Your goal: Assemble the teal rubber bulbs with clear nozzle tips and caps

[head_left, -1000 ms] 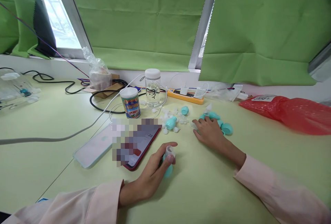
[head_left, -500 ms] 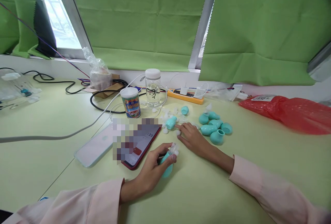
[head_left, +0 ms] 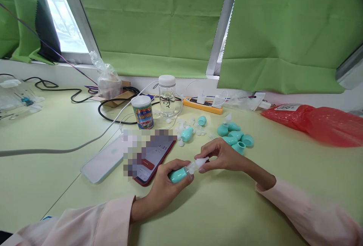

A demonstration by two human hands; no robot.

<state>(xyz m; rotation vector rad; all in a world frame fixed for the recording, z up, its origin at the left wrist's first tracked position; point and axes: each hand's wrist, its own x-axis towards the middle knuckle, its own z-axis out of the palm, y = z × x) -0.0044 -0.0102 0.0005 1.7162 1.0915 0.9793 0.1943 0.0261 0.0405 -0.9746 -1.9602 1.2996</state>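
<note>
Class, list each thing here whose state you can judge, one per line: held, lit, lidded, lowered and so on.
Left hand: closed around a teal bulb
Teal bulb: held, clear nozzle at its mouth
Right hand: pinching a white tip
White tip: held at the nozzle's end; seating unclear
Phone: face up, screen lit
Jar: upright, lidded
Can: upright, lidded
Power strip: chargers plugged in
Green blinds: lowered

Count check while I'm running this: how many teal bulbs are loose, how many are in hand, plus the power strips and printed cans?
Loose teal bulbs: 8
Teal bulb in the left hand: 1
Power strip: 1
Printed can: 1
Total: 11
</note>
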